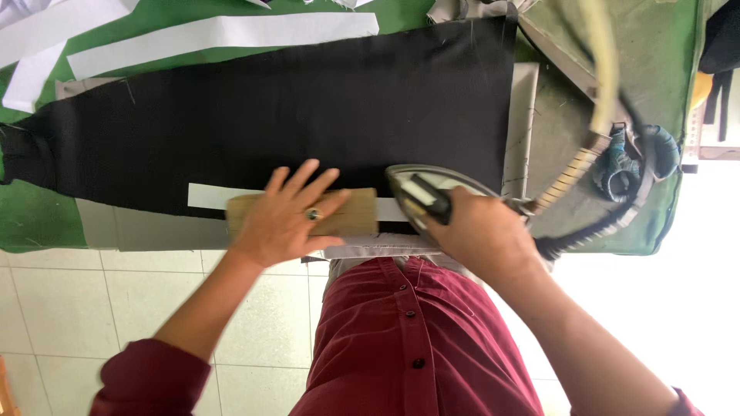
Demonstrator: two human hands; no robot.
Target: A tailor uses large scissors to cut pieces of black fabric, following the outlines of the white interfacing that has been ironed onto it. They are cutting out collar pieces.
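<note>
Currently: left hand point(287, 219), fingers spread flat, pressing wood block point(302, 214) onto white strip point(208, 196) along black cloth point(293, 108) edge, holding it flat. Right hand point(482, 231), fingers closed round iron point(428, 192) handle, soleplate just beside block. Green desk point(35, 219) beneath.

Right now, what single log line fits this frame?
left hand: flat on wood block | right hand: gripping iron | both on white strip over black cloth

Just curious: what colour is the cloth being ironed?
Black cloth, clearest in the head view.
</note>
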